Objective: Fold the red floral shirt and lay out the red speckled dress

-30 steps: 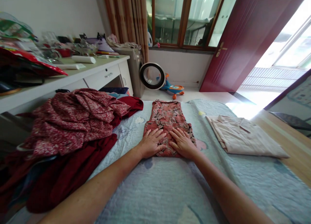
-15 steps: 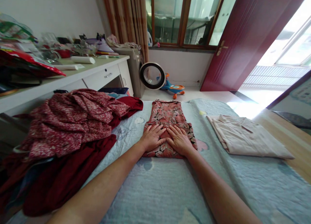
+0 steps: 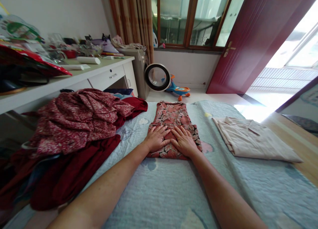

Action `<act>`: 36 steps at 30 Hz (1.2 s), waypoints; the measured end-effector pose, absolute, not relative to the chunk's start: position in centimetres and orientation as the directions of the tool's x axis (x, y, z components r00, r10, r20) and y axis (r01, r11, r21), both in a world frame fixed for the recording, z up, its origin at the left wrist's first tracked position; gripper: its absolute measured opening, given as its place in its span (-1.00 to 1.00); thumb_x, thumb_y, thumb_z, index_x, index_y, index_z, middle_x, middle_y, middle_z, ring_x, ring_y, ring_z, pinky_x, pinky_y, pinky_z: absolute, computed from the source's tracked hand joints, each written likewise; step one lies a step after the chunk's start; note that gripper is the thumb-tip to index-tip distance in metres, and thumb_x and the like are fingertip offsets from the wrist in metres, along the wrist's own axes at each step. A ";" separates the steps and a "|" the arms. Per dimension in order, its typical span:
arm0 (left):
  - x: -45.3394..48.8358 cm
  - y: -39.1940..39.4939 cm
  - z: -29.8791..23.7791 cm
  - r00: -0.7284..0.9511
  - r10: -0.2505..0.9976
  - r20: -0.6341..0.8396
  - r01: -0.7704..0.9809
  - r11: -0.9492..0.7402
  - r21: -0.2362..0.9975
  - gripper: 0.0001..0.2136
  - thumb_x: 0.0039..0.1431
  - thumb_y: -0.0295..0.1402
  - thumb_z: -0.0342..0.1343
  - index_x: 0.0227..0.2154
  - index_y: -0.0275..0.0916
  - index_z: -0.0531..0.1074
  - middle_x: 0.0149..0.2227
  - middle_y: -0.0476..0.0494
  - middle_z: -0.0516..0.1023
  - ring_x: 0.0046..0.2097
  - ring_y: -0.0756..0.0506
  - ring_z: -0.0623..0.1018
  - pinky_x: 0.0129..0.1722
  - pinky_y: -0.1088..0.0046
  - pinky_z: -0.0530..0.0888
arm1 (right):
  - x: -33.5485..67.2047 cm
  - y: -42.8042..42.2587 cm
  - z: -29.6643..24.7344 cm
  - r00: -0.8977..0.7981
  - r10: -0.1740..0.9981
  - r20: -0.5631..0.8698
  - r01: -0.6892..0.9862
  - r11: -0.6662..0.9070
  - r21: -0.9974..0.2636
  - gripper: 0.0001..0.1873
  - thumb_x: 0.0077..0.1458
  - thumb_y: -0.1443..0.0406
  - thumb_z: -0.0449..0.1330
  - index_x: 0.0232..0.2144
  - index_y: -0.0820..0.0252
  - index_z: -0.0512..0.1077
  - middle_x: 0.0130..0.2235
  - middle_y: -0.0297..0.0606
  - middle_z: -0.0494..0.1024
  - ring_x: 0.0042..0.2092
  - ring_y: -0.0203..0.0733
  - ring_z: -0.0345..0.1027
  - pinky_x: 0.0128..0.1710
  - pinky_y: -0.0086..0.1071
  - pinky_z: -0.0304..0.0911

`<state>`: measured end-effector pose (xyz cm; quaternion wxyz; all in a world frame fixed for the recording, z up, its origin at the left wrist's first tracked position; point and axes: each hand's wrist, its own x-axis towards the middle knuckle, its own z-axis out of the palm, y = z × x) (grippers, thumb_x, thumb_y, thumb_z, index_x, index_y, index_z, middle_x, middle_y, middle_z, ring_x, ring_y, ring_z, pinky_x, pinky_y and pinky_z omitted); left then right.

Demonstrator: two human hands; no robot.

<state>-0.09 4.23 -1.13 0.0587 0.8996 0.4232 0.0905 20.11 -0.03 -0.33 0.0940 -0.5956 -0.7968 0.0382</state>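
A floral garment (image 3: pixel 172 114), red-brown with dark and pale leaves, lies partly folded on the light blue bedspread (image 3: pixel 149 196). Its near part is doubled over toward the far end. My left hand (image 3: pixel 157 139) lies flat on the left side of this folded part, fingers spread. On the right side my right hand (image 3: pixel 184 141) also rests flat with spread fingers. The two thumbs nearly meet in the middle. Neither hand grips the cloth. Parts of the fold are hidden under my palms.
A folded cream garment (image 3: pixel 258 139) lies on the right. To the left is a heap with a red-and-white patterned cloth (image 3: pixel 81 119) and dark red clothes (image 3: pixel 74 176). Beyond stand a cluttered desk (image 3: pixel 104 68), a washing machine with its round door (image 3: pixel 157 77) open, and a blue ride-on toy (image 3: pixel 177 89).
My hands stay flat on the floral garment, nearly in the same place. The whole view has shifted slightly, with the surroundings a little further right.
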 end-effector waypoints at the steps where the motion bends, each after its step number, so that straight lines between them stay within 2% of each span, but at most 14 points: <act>1: -0.1 4.2 -1.1 0.626 0.772 0.109 0.749 -0.634 0.191 -0.39 0.28 0.14 -0.22 0.29 -0.01 0.14 0.37 -0.12 0.12 0.38 -0.24 0.10 0.31 -0.04 0.02 | 20.1 0.0 -0.3 -0.270 0.957 0.107 0.942 0.285 -0.174 -0.35 0.30 -0.08 -0.13 0.33 -0.04 0.11 0.39 -0.31 0.05 0.40 0.04 -0.20 0.32 0.00 -0.19; 6: 0.0 4.4 -0.1 0.614 0.786 0.071 0.751 -0.609 0.254 -0.34 0.26 0.16 -0.18 0.31 -0.07 0.12 0.36 -0.17 0.14 0.38 -0.24 0.10 0.32 -0.03 0.02 | 20.1 -0.1 -0.4 -0.285 0.952 0.115 0.935 0.302 -0.186 -0.37 0.30 -0.06 -0.13 0.33 -0.03 0.11 0.39 -0.31 0.06 0.40 0.04 -0.19 0.32 0.01 -0.21; 10: 1.0 3.6 0.9 0.560 0.826 0.071 0.791 -0.558 0.251 -0.36 0.28 0.12 -0.17 0.30 -0.13 0.14 0.35 -0.23 0.17 0.37 -0.24 0.12 0.33 -0.06 -0.02 | 20.3 0.1 -0.5 -0.284 0.948 0.143 0.923 0.311 -0.228 -0.43 0.33 0.03 -0.13 0.30 0.00 0.16 0.37 -0.30 0.11 0.39 0.04 -0.16 0.32 0.00 -0.20; 12: 1.6 2.8 1.0 0.576 0.812 0.096 0.775 -0.580 0.251 -0.38 0.30 0.09 -0.21 0.30 -0.15 0.13 0.36 -0.23 0.14 0.38 -0.22 0.11 0.33 -0.01 -0.02 | 20.7 0.3 -0.7 -0.273 0.946 0.176 0.905 0.315 -0.287 -0.46 0.34 0.14 -0.15 0.30 0.06 0.17 0.35 -0.27 0.17 0.37 -0.01 -0.09 0.32 -0.04 -0.15; 16: 2.4 1.3 0.2 0.626 0.774 0.088 0.742 -0.627 0.238 -0.37 0.30 0.09 -0.21 0.33 -0.11 0.06 0.38 -0.18 0.08 0.38 -0.19 0.10 0.33 0.06 0.05 | 21.3 0.8 -1.2 -0.208 0.936 0.285 0.863 0.313 -0.397 -0.46 0.25 0.32 -0.12 0.25 0.27 0.23 0.24 -0.12 0.33 0.25 -0.16 0.16 0.25 -0.25 0.02; 18: 2.5 1.0 -0.1 0.616 0.785 0.071 0.759 -0.615 0.214 -0.37 0.30 0.08 -0.19 0.33 -0.10 0.05 0.39 -0.17 0.07 0.38 -0.19 0.10 0.33 0.04 0.05 | 21.3 0.9 -1.2 -0.199 0.939 0.282 0.876 0.299 -0.379 -0.50 0.24 0.32 -0.09 0.18 0.27 0.31 0.21 -0.12 0.38 0.23 -0.17 0.18 0.25 -0.28 0.03; 20: 2.5 1.0 -0.1 0.616 0.786 0.058 0.765 -0.614 0.195 -0.38 0.31 0.06 -0.18 0.33 -0.11 0.06 0.39 -0.17 0.06 0.38 -0.19 0.09 0.33 0.04 0.06 | 21.1 0.7 -1.1 -0.198 0.950 0.240 0.909 0.270 -0.318 -0.53 0.25 0.30 -0.07 0.15 0.19 0.35 0.22 -0.18 0.38 0.27 -0.13 0.13 0.27 -0.20 -0.04; 25: 2.3 1.0 1.0 0.615 0.786 0.058 0.769 -0.615 0.177 -0.42 0.30 0.03 -0.13 0.29 -0.13 0.15 0.38 -0.19 0.09 0.37 -0.22 0.12 0.31 0.00 0.10 | 20.7 -0.1 -0.3 -0.111 0.972 0.208 0.972 0.150 -0.182 -0.55 0.28 0.18 -0.06 0.17 0.01 0.32 0.30 -0.27 0.26 0.32 -0.01 0.00 0.27 0.00 -0.14; 28: 2.2 -0.5 1.7 0.575 0.805 0.143 0.791 -0.592 0.153 -0.48 0.30 -0.02 -0.08 0.23 -0.15 0.25 0.35 -0.21 0.17 0.37 -0.26 0.11 0.31 -0.06 0.07 | 21.1 -0.2 0.4 -0.098 0.967 0.236 0.972 0.144 -0.186 -0.55 0.27 0.13 -0.03 0.14 0.07 0.33 0.29 -0.18 0.26 0.29 0.00 0.05 0.25 -0.04 -0.07; 31: 2.7 -3.1 2.1 0.630 0.748 0.207 0.734 -0.661 0.154 -0.50 0.30 -0.04 -0.07 0.22 -0.15 0.26 0.34 -0.20 0.20 0.37 -0.23 0.12 0.33 0.00 0.05 | 21.7 0.1 0.7 -0.107 0.959 0.262 0.962 0.167 -0.217 -0.57 0.29 0.14 -0.05 0.09 0.13 0.37 0.26 -0.13 0.28 0.27 -0.03 0.09 0.23 -0.12 -0.02; 34: 3.7 -5.4 2.0 0.726 0.655 0.209 0.635 -0.756 0.160 -0.48 0.30 -0.04 -0.06 0.25 -0.11 0.22 0.34 -0.16 0.19 0.37 -0.21 0.13 0.34 0.05 0.04 | 22.5 0.7 0.5 -0.185 0.960 0.212 0.939 0.236 -0.249 -0.58 0.31 0.17 -0.07 0.10 0.15 0.37 0.25 -0.15 0.30 0.25 -0.10 0.14 0.23 -0.21 0.01; 36: 4.3 -6.3 1.5 0.747 0.640 0.180 0.617 -0.769 0.171 -0.45 0.29 -0.02 -0.05 0.27 -0.09 0.18 0.33 -0.15 0.21 0.36 -0.22 0.15 0.33 0.02 0.06 | 23.1 1.1 0.3 -0.252 0.953 0.171 0.921 0.290 -0.260 -0.55 0.31 0.17 -0.07 0.15 0.16 0.33 0.27 -0.16 0.29 0.26 -0.13 0.13 0.25 -0.24 0.00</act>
